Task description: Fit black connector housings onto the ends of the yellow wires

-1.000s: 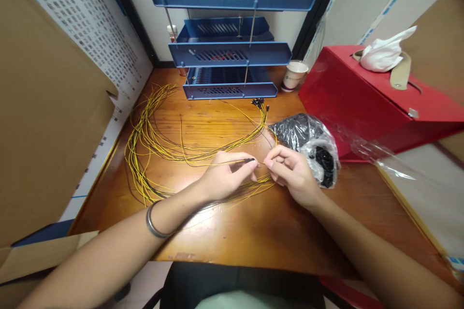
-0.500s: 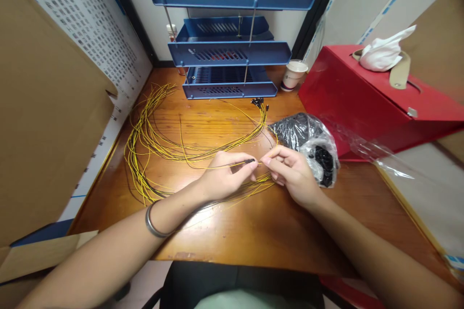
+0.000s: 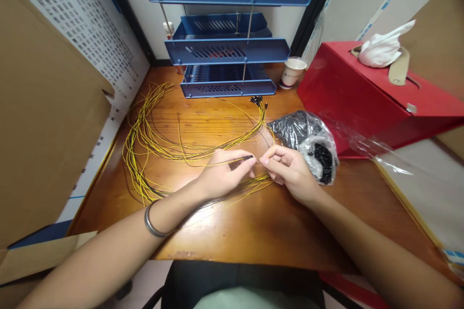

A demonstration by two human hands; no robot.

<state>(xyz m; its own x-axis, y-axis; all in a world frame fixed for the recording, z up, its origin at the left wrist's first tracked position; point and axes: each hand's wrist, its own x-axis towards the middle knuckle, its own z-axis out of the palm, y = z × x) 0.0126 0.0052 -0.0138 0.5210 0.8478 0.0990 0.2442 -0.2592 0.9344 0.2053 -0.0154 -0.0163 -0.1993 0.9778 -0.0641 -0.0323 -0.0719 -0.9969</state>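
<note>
My left hand [image 3: 226,171] is closed, pinching a small black connector [image 3: 248,157] between thumb and forefinger. A yellow wire and a dark wire run back from it over the hand. Close by on the right, my right hand [image 3: 286,166] pinches the thin end of a wire [image 3: 258,160]; the fingers hide most of what it grips. Around and behind the hands a loose coil of yellow and black wires [image 3: 134,147] lies on the wooden table [image 3: 282,231]. Several black connectors [image 3: 256,100] cap the wire ends at the far side.
A clear plastic bag of black parts [image 3: 304,130] lies right of my right hand. Behind stand a blue tiered tray rack [image 3: 228,89] and a paper cup [image 3: 292,73]. A red box with tissues [image 3: 348,91] is at the right, cardboard [image 3: 47,120] at the left.
My fingertips have drawn very slightly apart, showing a bit more thin wire between them. The whole view has shifted a little; the other things lie as before.
</note>
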